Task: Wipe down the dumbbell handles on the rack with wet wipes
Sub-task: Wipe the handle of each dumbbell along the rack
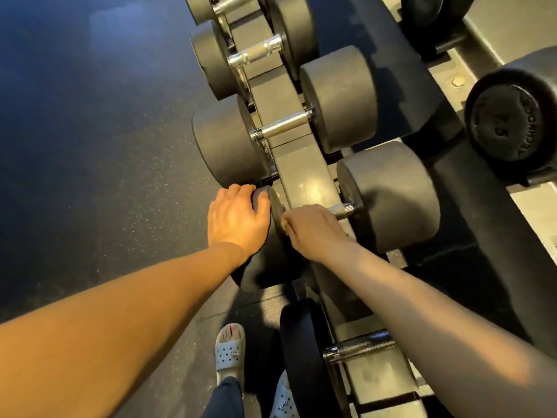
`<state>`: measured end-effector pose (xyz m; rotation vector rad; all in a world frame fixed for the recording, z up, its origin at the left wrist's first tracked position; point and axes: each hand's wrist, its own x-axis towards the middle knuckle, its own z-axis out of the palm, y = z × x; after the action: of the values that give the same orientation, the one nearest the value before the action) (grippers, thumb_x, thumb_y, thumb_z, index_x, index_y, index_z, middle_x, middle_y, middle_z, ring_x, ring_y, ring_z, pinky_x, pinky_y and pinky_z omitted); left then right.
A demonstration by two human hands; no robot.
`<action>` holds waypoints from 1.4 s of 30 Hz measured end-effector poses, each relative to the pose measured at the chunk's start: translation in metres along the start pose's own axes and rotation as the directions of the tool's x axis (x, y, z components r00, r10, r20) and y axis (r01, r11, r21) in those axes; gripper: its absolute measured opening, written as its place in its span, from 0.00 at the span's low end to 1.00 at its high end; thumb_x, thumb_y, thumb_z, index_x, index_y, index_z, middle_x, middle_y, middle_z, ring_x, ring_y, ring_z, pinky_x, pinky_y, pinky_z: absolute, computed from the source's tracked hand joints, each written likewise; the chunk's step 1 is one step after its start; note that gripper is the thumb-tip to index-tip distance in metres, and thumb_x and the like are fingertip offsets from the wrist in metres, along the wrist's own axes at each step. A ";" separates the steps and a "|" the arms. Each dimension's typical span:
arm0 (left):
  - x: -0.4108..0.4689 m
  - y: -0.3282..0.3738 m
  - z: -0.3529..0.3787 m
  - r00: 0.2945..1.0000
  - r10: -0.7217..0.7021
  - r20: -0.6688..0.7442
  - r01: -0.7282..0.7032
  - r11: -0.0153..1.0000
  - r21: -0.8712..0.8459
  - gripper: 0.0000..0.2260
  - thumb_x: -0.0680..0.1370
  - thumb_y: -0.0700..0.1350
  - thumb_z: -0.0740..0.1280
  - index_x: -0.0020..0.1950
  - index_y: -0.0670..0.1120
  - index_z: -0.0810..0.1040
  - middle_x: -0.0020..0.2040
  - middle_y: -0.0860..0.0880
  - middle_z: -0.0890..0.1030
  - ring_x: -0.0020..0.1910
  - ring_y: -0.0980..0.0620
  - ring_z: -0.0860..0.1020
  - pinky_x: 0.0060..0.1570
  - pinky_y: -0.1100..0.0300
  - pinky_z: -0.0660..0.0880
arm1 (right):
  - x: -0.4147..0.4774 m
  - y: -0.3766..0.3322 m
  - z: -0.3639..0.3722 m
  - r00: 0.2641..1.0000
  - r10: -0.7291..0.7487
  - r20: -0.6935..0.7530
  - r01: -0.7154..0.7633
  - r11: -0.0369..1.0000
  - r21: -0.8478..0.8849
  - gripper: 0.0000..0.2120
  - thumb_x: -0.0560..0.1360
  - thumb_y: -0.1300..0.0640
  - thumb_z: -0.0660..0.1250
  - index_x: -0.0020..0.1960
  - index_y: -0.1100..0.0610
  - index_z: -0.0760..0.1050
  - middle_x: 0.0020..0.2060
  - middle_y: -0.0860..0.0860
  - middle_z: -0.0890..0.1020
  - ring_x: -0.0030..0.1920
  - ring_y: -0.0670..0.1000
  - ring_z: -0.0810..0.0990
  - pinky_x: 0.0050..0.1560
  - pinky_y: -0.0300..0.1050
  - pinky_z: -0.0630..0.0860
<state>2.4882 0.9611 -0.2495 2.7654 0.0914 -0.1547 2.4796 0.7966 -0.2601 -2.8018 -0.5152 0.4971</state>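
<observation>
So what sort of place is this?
Most likely a gym's free-weights area: black round-headed dumbbells with knurled steel handles sit in rows on a grey metal rack, over a dark speckled floor.

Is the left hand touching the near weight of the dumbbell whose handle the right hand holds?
Touching. The head view shows the left hand resting on the near weight, fingers and thumb curved over its upper rim, no gap visible.
</observation>
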 end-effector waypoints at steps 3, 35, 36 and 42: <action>0.000 -0.001 0.000 1.000 0.003 -0.003 -0.003 1.000 0.005 0.23 0.85 0.58 0.52 0.68 0.48 0.79 0.60 0.47 0.81 0.60 0.45 0.75 0.61 0.47 0.72 | 0.033 -0.005 -0.025 0.893 0.117 0.434 -0.167 0.983 0.078 0.08 0.81 0.57 0.61 0.53 0.59 0.77 0.48 0.55 0.81 0.48 0.58 0.80 0.51 0.51 0.77; 0.007 -0.010 0.013 0.999 0.007 -0.039 -0.007 1.000 -0.014 0.25 0.83 0.61 0.48 0.57 0.51 0.81 0.50 0.50 0.83 0.50 0.48 0.78 0.52 0.45 0.79 | 0.020 0.002 0.001 0.947 -0.092 0.308 0.189 0.934 -0.303 0.15 0.78 0.58 0.69 0.63 0.59 0.72 0.51 0.53 0.79 0.52 0.55 0.78 0.56 0.49 0.74; 0.007 -0.010 0.012 0.999 0.009 -0.037 -0.010 1.000 -0.016 0.25 0.83 0.61 0.48 0.57 0.51 0.81 0.49 0.50 0.83 0.50 0.47 0.78 0.52 0.44 0.79 | 0.012 0.007 0.010 0.973 -0.154 0.169 0.203 0.923 -0.327 0.12 0.79 0.59 0.67 0.61 0.59 0.72 0.53 0.54 0.80 0.53 0.56 0.78 0.56 0.50 0.73; 0.005 -0.010 0.011 0.999 0.023 -0.038 -0.024 0.999 -0.031 0.25 0.82 0.60 0.49 0.56 0.48 0.81 0.50 0.48 0.82 0.51 0.45 0.77 0.52 0.45 0.76 | 0.005 0.031 0.007 0.968 -0.251 0.016 0.250 0.958 -0.139 0.08 0.76 0.57 0.71 0.55 0.55 0.79 0.48 0.51 0.82 0.49 0.53 0.79 0.53 0.48 0.75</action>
<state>2.4917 0.9670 -0.2637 2.7376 0.0708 -0.0937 2.4902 0.7717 -0.2773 -2.8086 -0.9239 0.4180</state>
